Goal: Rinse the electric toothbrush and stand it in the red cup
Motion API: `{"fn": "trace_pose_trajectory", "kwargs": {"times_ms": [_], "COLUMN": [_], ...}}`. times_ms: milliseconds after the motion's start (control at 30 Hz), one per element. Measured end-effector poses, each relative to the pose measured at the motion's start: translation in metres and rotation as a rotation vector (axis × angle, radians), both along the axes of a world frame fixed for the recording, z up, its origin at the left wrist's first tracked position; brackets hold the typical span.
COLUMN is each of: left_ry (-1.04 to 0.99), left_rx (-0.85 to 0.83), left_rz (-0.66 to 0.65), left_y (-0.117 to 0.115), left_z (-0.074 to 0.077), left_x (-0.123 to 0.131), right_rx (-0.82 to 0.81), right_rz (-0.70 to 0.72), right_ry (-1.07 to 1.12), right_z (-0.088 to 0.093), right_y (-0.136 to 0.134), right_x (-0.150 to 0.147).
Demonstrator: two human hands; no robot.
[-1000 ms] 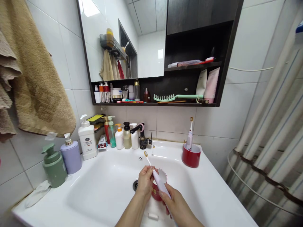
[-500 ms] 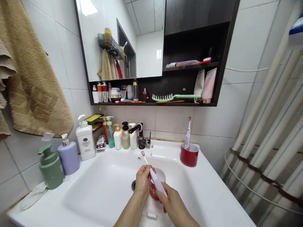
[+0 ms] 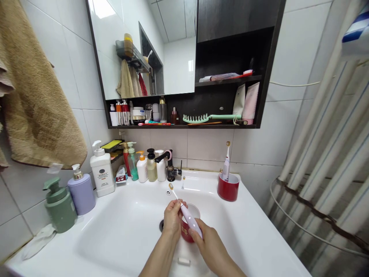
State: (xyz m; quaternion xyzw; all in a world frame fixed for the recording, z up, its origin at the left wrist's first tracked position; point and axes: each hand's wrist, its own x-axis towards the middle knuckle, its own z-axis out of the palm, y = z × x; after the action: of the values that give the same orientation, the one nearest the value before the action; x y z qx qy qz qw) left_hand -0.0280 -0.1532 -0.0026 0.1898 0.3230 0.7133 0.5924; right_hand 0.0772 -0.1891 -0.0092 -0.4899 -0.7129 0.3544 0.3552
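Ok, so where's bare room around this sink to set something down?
The right rim is bare in front of the rear red cup; so is the basin left of the drain. It's crowded with pump bottles left of the faucet, and between left hand and right hand, with a toothbrush and second cup.

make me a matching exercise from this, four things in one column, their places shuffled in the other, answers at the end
1. toothbrush over the basin
2. hairbrush
3. lavender pump bottle
4. beige towel

A. on the lowest cabinet shelf
B. hanging at the left
C. in the left hand and right hand
D. between the sage green bottle and tall white bottle

Pairs: 1-C; 2-A; 3-D; 4-B
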Motion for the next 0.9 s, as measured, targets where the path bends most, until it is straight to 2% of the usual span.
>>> {"fn": "trace_pose_trajectory", "kwargs": {"times_ms": [167, 333, 467, 600, 733, 900], "left_ry": [0.009, -0.004, -0.001, -0.019, -0.013, -0.006], "left_rx": [-0.007, -0.018, -0.032, -0.07, -0.093, -0.102], "left_rz": [-0.006, -0.003, 0.006, 0.028, 0.034, 0.038], "left_y": [-0.0014, -0.0019, -0.001, 0.0004, 0.0007, 0.0009], "left_z": [0.001, 0.0018, 0.002, 0.0025, 0.0026, 0.001], "left_x": [-0.0007, -0.0012, 0.0005, 0.0013, 0.0004, 0.0038], "right_rx": [-0.261, -0.192, -0.293, -0.191, -0.385, -0.279], "right_rz": [0.098, 0.066, 0.099, 0.049, 0.11, 0.077], "right_ry": [0.106, 0.113, 0.12, 0.083, 0.146, 0.1], "right_z": [-0.0022, -0.0025, -0.0023, 0.0001, 0.0053, 0.0051], "right_y": [-0.0007, -0.001, -0.0009, -0.0023, -0.0043, -0.0031], "right_x": [-0.003, -0.0053, -0.0036, -0.0019, -0.0026, -0.0035]}}
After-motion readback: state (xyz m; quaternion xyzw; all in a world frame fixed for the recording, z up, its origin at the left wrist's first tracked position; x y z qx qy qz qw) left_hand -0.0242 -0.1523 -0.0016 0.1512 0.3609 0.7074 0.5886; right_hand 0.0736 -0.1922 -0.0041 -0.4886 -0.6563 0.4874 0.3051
